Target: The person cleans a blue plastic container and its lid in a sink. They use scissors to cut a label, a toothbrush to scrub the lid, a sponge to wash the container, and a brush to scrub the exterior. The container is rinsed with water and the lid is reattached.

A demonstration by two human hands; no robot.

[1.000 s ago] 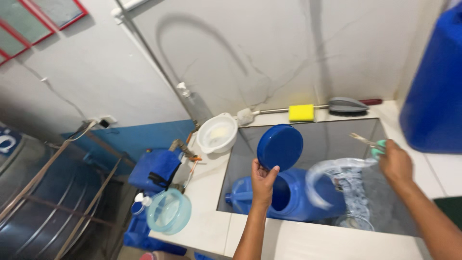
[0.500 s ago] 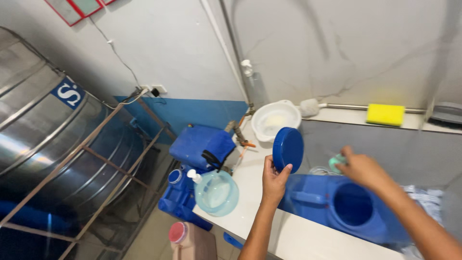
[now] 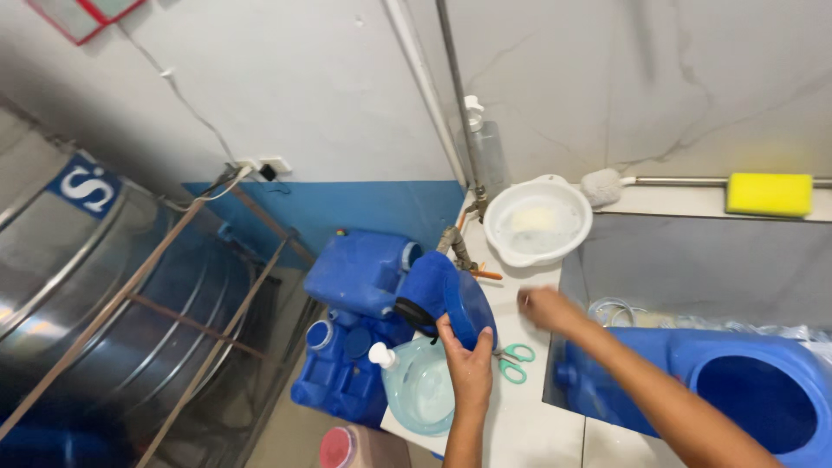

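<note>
My left hand (image 3: 468, 362) holds a round blue lid (image 3: 475, 305) by its lower edge, over the left end of the white counter (image 3: 529, 416). My right hand (image 3: 548, 308) hovers blurred just right of the lid, with nothing in it. A pair of green-handled scissors (image 3: 516, 360) lies on the counter below that hand. A big blue jerrycan (image 3: 659, 381) lies on its side in the grey sink (image 3: 693, 260), its wide mouth (image 3: 756, 406) uncovered. Clear plastic wrap (image 3: 745, 326) lies behind it.
A white bowl (image 3: 537, 222), a clear bottle (image 3: 487, 147), a brush (image 3: 601, 185) and a yellow sponge (image 3: 770, 193) line the back ledge. A pale blue bottle (image 3: 419, 386) sits at the counter's corner. Blue jerrycans (image 3: 357, 276) and a steel tank (image 3: 87, 286) stand at the left.
The view swung left. My left hand carried the lid left, off the sink to the counter's end. My right hand let go of the green scissors, which now lie on the counter.
</note>
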